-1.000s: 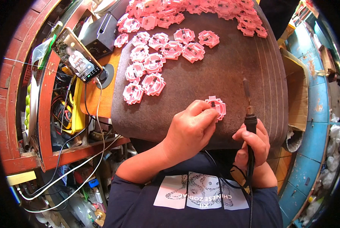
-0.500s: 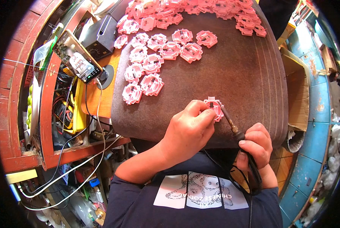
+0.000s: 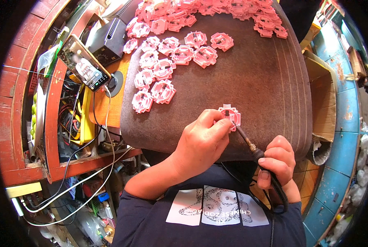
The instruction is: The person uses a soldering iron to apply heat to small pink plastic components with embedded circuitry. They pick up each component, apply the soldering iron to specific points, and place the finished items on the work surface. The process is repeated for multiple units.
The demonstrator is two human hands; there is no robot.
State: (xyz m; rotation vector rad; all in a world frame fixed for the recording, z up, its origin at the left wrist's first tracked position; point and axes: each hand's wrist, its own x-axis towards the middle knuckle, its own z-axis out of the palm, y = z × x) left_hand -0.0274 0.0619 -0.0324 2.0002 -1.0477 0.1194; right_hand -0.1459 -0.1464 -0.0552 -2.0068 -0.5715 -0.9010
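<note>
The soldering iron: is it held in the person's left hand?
No, the right hand grips the soldering iron by its dark handle, while the left hand is at a pink part.

The left hand's grip [image 3: 207,135] pinches a pink plastic part [image 3: 235,116] over the dark desk [image 3: 270,86] — the soldering iron [image 3: 257,153] in the right hand's grip [image 3: 277,162] angles its tip to it, contact unclear. Similar pink pieces [image 3: 163,69] lie beyond; a lit phone [image 3: 85,64] leans at left.
</note>
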